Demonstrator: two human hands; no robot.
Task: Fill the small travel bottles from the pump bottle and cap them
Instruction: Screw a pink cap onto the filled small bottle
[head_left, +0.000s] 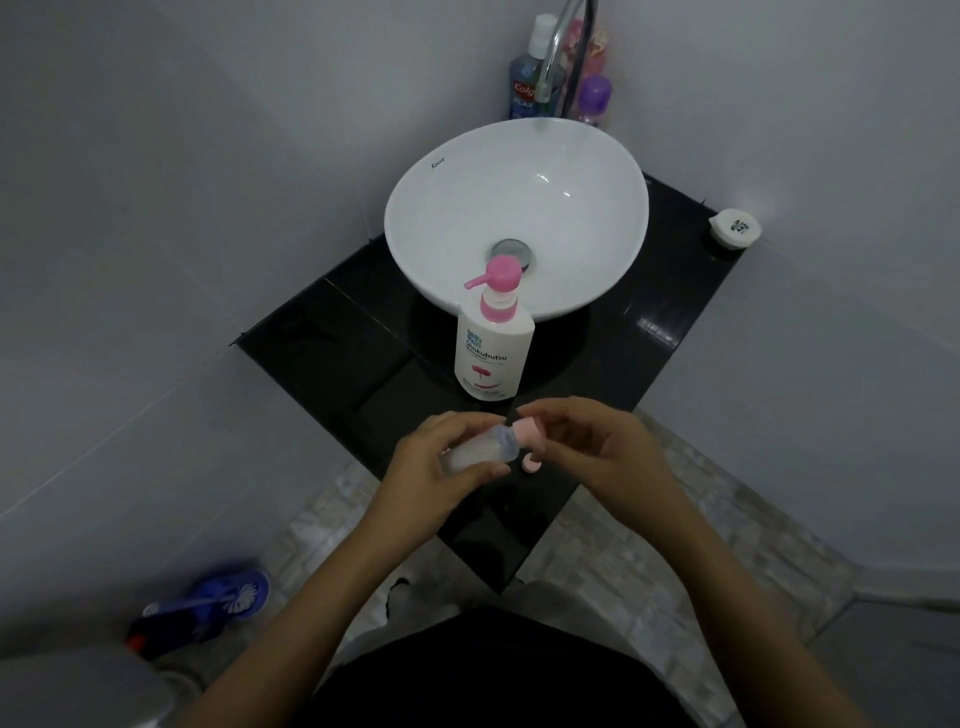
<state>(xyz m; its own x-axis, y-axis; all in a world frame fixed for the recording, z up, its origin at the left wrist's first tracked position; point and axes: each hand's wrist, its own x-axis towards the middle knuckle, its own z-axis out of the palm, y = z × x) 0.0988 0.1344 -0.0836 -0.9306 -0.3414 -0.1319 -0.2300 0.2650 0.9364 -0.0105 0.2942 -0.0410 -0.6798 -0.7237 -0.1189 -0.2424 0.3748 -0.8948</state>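
A white pump bottle (493, 343) with a pink pump head stands on the black counter (332, 338) in front of the sink. My left hand (447, 457) grips a small clear travel bottle (480, 454) lying sideways, with whitish liquid inside. My right hand (587, 447) pinches the pink cap (685, 434) at the bottle's neck. A second small pink cap (531, 462) lies on the counter just below the bottle's neck.
A white bowl sink (519, 171) sits behind the pump bottle, with a tap (558, 47) and several bottles (530, 78) in the far corner. A small white lid-like object (733, 227) lies at the counter's right edge. A blue toilet brush (218, 603) lies on the floor at left.
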